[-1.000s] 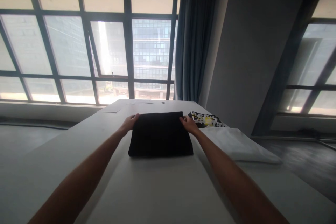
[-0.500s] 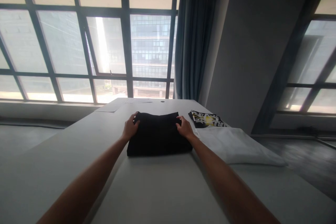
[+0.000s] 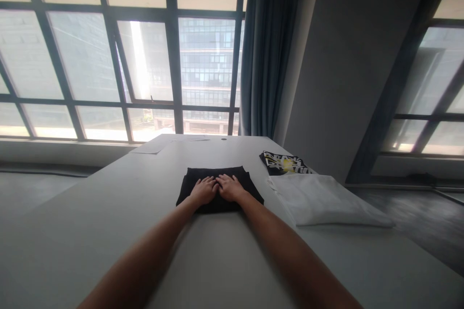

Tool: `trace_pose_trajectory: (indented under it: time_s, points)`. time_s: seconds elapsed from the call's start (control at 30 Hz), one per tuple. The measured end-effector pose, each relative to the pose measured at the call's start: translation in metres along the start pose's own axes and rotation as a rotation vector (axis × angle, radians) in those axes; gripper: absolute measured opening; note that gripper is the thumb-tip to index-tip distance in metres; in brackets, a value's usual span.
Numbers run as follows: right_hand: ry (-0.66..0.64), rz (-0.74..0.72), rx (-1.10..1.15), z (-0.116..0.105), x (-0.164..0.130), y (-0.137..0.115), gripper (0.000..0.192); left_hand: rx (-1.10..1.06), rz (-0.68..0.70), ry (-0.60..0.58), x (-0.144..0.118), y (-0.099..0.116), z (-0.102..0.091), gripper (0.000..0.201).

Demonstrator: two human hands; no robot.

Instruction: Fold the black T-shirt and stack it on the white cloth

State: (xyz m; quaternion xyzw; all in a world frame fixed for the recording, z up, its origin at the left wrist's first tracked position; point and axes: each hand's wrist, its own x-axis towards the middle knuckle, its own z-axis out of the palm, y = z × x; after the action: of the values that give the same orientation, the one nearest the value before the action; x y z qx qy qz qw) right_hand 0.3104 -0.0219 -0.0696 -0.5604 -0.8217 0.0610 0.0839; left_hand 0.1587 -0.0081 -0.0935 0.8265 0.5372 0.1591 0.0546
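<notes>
Fingers (image 3: pixel 209 184) flat, spread, gripping nothing; left hand (image 3: pixel 203 190) and right hand (image 3: pixel 229 187) touch side by side, pressing black folded garment (image 3: pixel 246 184) beneath them on tabletop (image 3: pixel 108 212). White cloth (image 3: pixel 326 200) right of fingers.

A: The black cloth (image 3: pixel 219 186) under the left hand (image 3: pixel 203 190) and right hand (image 3: pixel 229 187)?
B: Soft, matt fabric, no sheen.
A: The table (image 3: pixel 108 212)?
B: Smooth, pale, faintly satin; material unclear.
A: On the right?
B: White cloth (image 3: pixel 326 200), matt, lightly creased; a printed tee (image 3: pixel 284 163), also fabric.
A: The curtain (image 3: pixel 266 48)?
B: Heavy matt cloth.
</notes>
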Motion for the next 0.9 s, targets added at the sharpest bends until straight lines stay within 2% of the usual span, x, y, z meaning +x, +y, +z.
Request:
trace_pose_trajectory:
  time_s: [0.07,0.13,0.3,0.43,0.6,0.73,0.8,0.9]
  points:
    - [-0.048,0.041,0.02,0.01,0.001,0.005,0.056,0.012,-0.057,-0.025,-0.003,-0.003,0.006,0.055]
    - [-0.042,0.071,0.033,0.016,-0.001,0.013,0.061,0.034,-0.132,-0.024,-0.006,-0.011,0.007,0.062]
    - [-0.014,0.172,0.056,0.017,-0.006,0.037,0.077,0.021,-0.315,-0.037,-0.009,-0.035,-0.005,0.081]
    - [0.011,0.292,0.067,0.019,-0.01,0.053,0.083,0.002,-0.432,-0.026,-0.009,-0.053,-0.009,0.082]
    - [-0.007,0.446,0.079,0.016,-0.019,0.067,0.092,0.007,-0.503,0.002,-0.01,-0.07,-0.009,0.083]
    - [-0.06,0.465,0.017,-0.001,-0.013,0.062,0.089,0.099,-0.506,-0.031,0.003,-0.066,-0.018,0.079]
    - [-0.044,0.424,-0.032,-0.009,0.001,0.053,0.081,0.146,-0.424,0.005,0.018,-0.056,-0.02,0.072]
    - [-0.003,0.276,-0.037,-0.013,0.028,0.042,0.074,0.119,-0.292,0.039,0.043,-0.043,-0.012,0.066]
